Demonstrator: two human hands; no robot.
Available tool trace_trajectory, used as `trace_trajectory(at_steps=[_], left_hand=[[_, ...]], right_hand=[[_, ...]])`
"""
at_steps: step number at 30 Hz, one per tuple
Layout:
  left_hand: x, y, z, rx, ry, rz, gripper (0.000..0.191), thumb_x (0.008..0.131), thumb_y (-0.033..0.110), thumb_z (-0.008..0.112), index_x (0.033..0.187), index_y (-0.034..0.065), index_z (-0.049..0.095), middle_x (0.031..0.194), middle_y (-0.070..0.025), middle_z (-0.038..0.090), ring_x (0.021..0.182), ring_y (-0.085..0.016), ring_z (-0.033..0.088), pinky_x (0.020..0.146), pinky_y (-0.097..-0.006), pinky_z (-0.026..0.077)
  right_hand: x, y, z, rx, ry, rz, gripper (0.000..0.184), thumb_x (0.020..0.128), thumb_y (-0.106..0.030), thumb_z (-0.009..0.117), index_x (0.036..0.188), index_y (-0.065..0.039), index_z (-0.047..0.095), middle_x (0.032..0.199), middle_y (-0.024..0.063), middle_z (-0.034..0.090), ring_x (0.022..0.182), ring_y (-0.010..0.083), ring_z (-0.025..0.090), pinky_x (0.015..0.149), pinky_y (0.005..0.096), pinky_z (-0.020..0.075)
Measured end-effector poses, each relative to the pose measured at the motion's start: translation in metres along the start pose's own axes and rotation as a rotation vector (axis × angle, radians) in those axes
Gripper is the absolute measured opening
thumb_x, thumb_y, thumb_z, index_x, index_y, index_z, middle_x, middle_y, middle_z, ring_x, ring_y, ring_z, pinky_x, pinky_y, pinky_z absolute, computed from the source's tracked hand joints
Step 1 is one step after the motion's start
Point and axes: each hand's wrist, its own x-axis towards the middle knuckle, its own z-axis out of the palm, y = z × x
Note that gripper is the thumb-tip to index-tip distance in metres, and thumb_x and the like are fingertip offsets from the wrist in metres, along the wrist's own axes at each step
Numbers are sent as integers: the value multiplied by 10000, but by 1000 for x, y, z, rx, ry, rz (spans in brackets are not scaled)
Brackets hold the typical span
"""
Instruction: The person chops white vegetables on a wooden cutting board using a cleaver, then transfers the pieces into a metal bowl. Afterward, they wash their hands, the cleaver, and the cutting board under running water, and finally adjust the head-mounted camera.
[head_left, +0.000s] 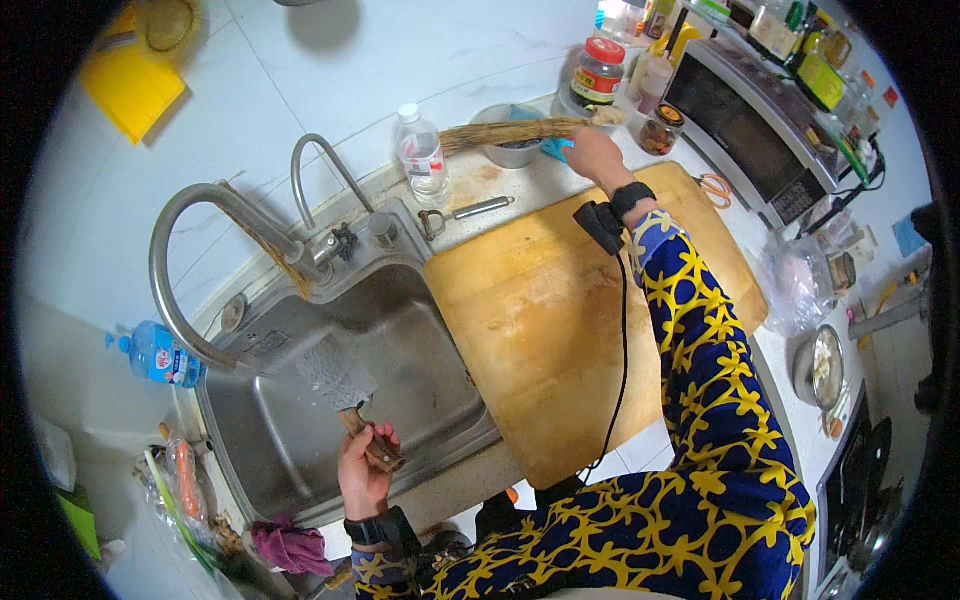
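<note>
My left hand (367, 457) grips the wooden handle (371, 442) of a cleaver over the sink. Its broad blade (337, 375) points away from me and looks wet and rippled, close to the mouth of the curved faucet (184, 202). My right hand (598, 156) reaches past the cutting board to the back of the counter. It is at the right end of a straw bundle (502, 133) and beside a blue item (556, 148). Whether its fingers hold either one is unclear. The bundle lies across a grey bowl (514, 156) with dark contents.
A large wooden cutting board (540, 322) overlaps the steel sink's (285, 450) right rim. Near its back edge are a peeler (472, 210) and a water bottle (422, 157). Jars (596, 71), scissors (714, 191) and a microwave (750, 120) stand right. A black cable (624, 337) hangs from my right wrist.
</note>
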Motion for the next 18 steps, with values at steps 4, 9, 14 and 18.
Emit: trace_trajectory(at_steps=[4, 9, 14, 18], left_hand=[[-6, -7, 3, 21, 52, 34, 115, 853, 80, 553, 925, -4, 519, 843, -113, 571, 826, -244, 574, 717, -364, 495], [-9, -7, 10, 51, 34, 25, 134, 869, 85, 528, 955, -14, 500, 851, -117, 552, 751, -235, 560, 679, -344, 498], [-9, -5, 3, -25, 30, 36, 136, 858, 83, 550, 973, 22, 510, 825, -79, 559, 813, -207, 567, 659, -318, 504], [-8, -3, -6, -48, 31, 52, 172, 848, 89, 560, 998, 47, 486, 826, -65, 563, 787, -188, 578, 606, -293, 497]], right_hand=[[38, 3, 39, -153, 136, -209, 261, 804, -148, 540, 1033, -22, 543, 1058, 165, 550, 1010, 349, 532, 808, 439, 462], [65, 19, 71, -384, 374, -444, 293, 817, -88, 493, 1109, -66, 513, 1007, 134, 560, 983, 292, 543, 761, 442, 451], [44, 5, 49, -350, 301, -511, 238, 763, -152, 588, 985, -75, 547, 903, 140, 544, 896, 327, 558, 723, 451, 462], [-7, 0, 23, -105, 221, -457, 320, 704, -153, 656, 971, -43, 517, 928, 190, 508, 890, 377, 537, 743, 454, 462]])
